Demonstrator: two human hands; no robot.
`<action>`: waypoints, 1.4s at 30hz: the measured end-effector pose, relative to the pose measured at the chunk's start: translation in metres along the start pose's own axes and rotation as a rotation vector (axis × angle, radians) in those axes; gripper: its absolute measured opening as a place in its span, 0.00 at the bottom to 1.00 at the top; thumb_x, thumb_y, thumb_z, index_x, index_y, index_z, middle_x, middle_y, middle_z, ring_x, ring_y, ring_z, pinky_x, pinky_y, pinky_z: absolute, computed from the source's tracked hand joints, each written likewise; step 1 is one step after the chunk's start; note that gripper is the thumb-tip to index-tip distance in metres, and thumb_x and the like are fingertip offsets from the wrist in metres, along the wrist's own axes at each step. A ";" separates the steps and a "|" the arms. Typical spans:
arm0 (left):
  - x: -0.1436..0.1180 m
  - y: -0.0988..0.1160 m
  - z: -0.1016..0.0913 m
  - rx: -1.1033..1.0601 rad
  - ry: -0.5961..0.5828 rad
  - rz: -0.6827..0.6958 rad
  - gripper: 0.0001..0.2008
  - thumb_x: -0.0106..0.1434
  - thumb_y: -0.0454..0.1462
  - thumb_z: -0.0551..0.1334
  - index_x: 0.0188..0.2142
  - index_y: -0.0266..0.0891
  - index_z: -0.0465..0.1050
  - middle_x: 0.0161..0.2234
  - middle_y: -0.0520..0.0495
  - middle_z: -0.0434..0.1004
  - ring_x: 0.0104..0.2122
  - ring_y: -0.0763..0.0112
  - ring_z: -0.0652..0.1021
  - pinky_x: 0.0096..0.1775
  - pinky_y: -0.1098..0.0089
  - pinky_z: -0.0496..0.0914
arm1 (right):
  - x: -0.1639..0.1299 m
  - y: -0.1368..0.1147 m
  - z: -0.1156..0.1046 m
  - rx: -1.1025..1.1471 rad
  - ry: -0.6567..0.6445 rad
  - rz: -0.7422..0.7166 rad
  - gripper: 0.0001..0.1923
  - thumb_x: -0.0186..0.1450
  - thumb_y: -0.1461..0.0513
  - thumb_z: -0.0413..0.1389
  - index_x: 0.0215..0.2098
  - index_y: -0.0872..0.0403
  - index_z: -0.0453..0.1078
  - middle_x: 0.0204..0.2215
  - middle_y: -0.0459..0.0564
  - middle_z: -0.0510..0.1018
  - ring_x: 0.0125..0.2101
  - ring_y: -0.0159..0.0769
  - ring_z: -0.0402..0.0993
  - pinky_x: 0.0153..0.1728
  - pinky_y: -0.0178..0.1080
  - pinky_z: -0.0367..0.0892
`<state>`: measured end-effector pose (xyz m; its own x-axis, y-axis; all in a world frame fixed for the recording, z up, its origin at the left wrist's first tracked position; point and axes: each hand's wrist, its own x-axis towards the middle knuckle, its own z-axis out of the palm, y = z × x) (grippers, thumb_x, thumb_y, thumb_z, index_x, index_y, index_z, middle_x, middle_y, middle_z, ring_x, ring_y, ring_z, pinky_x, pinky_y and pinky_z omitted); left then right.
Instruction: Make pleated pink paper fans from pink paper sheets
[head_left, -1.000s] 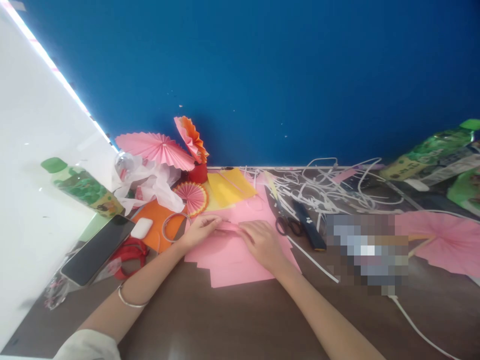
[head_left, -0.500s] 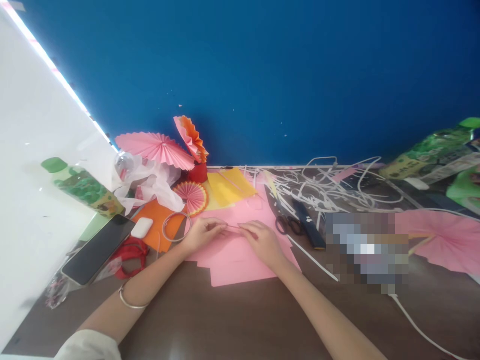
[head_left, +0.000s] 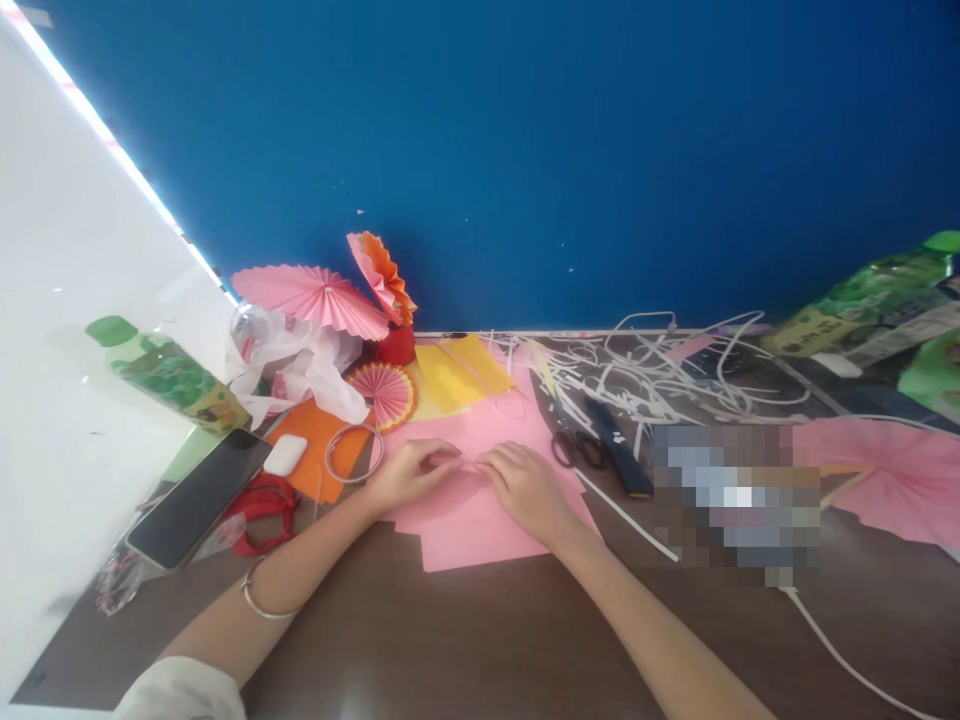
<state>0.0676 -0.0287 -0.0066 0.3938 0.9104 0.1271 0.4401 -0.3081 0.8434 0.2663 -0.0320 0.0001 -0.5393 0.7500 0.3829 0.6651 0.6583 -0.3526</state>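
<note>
Over a stack of pink paper sheets [head_left: 465,540], my left hand [head_left: 411,473] and my right hand [head_left: 527,492] face each other with their fingertips close together. Both are closed in a pinch on a narrow pink paper strip [head_left: 469,466], which is mostly hidden by the fingers. To the left of my left hand, a metal ring [head_left: 328,458] rests on orange paper [head_left: 305,418]. A pair of scissors [head_left: 564,450] lies to the right of my right hand, beside a dark blue cutter-like tool [head_left: 619,450].
Pleated paper fans [head_left: 382,394] and yellow paper [head_left: 461,375] are behind the hands. White paper strips [head_left: 660,375] tangle along the blue wall. A phone [head_left: 199,498], a white case [head_left: 286,455] and a green-capped bottle [head_left: 169,375] are at left; a pink fan [head_left: 892,480] is at right.
The fingers of both hands have curled lower over the pink strip, so less of it shows. My left hand has shifted slightly right. The surrounding things stay in place.
</note>
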 end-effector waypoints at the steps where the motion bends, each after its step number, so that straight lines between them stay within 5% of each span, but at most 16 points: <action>1: 0.000 0.001 0.000 0.012 -0.019 0.018 0.13 0.60 0.42 0.57 0.38 0.37 0.74 0.36 0.45 0.78 0.36 0.67 0.76 0.40 0.70 0.69 | 0.000 -0.001 -0.001 -0.014 -0.005 -0.025 0.13 0.66 0.66 0.45 0.30 0.54 0.71 0.27 0.49 0.76 0.30 0.36 0.69 0.34 0.39 0.62; 7: -0.002 -0.005 0.001 0.156 -0.037 0.103 0.14 0.64 0.40 0.51 0.34 0.38 0.75 0.31 0.46 0.78 0.32 0.69 0.75 0.37 0.70 0.67 | -0.001 0.005 -0.006 -0.019 -0.075 -0.066 0.11 0.66 0.65 0.47 0.32 0.52 0.71 0.28 0.48 0.76 0.31 0.36 0.70 0.34 0.38 0.61; 15: -0.002 -0.015 -0.001 0.327 0.029 0.170 0.15 0.64 0.39 0.50 0.36 0.38 0.75 0.32 0.45 0.77 0.33 0.68 0.75 0.37 0.70 0.66 | -0.004 0.024 -0.007 0.187 -0.055 0.178 0.08 0.64 0.61 0.50 0.32 0.51 0.72 0.30 0.46 0.76 0.32 0.34 0.72 0.34 0.36 0.64; 21: -0.002 -0.019 -0.006 0.550 -0.027 0.287 0.13 0.63 0.36 0.52 0.38 0.39 0.74 0.31 0.45 0.77 0.32 0.66 0.74 0.36 0.67 0.65 | -0.002 0.024 -0.013 0.144 -0.051 0.103 0.11 0.65 0.62 0.48 0.29 0.52 0.71 0.27 0.48 0.74 0.32 0.35 0.70 0.35 0.38 0.63; 28: -0.002 -0.016 -0.006 0.520 0.049 0.292 0.13 0.64 0.35 0.51 0.36 0.37 0.74 0.31 0.44 0.77 0.32 0.67 0.74 0.35 0.67 0.66 | -0.001 0.035 -0.023 0.301 0.020 0.255 0.10 0.61 0.59 0.52 0.24 0.53 0.68 0.25 0.47 0.73 0.28 0.34 0.70 0.30 0.36 0.64; 33: -0.001 -0.016 -0.004 0.540 0.087 0.361 0.11 0.62 0.33 0.53 0.36 0.38 0.74 0.29 0.46 0.77 0.30 0.68 0.73 0.33 0.68 0.66 | -0.002 0.038 -0.025 0.340 0.099 0.211 0.10 0.61 0.58 0.52 0.24 0.52 0.69 0.26 0.48 0.73 0.30 0.35 0.71 0.36 0.38 0.65; 35: -0.001 -0.016 -0.002 0.499 0.150 0.365 0.10 0.62 0.33 0.53 0.35 0.37 0.73 0.27 0.46 0.76 0.29 0.69 0.73 0.33 0.69 0.66 | -0.001 0.039 -0.020 0.433 0.235 0.295 0.09 0.59 0.55 0.55 0.28 0.52 0.69 0.29 0.49 0.74 0.32 0.36 0.71 0.38 0.39 0.66; 38: -0.002 -0.012 0.001 0.393 0.250 0.323 0.10 0.63 0.35 0.53 0.31 0.36 0.73 0.25 0.47 0.76 0.27 0.72 0.73 0.32 0.71 0.66 | 0.002 0.034 -0.007 0.782 0.356 0.555 0.20 0.54 0.49 0.58 0.38 0.53 0.68 0.31 0.50 0.75 0.30 0.36 0.73 0.32 0.40 0.69; 42: -0.003 -0.004 0.004 0.324 0.248 0.268 0.11 0.63 0.36 0.53 0.30 0.37 0.73 0.24 0.48 0.76 0.26 0.73 0.73 0.31 0.72 0.66 | 0.006 0.013 0.005 1.102 0.133 0.709 0.20 0.49 0.51 0.63 0.33 0.56 0.71 0.26 0.51 0.78 0.28 0.37 0.75 0.29 0.37 0.69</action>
<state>0.0676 -0.0314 -0.0126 0.3411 0.8132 0.4715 0.5935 -0.5753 0.5628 0.2694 -0.0189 -0.0062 -0.1532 0.9817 -0.1134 -0.0201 -0.1178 -0.9928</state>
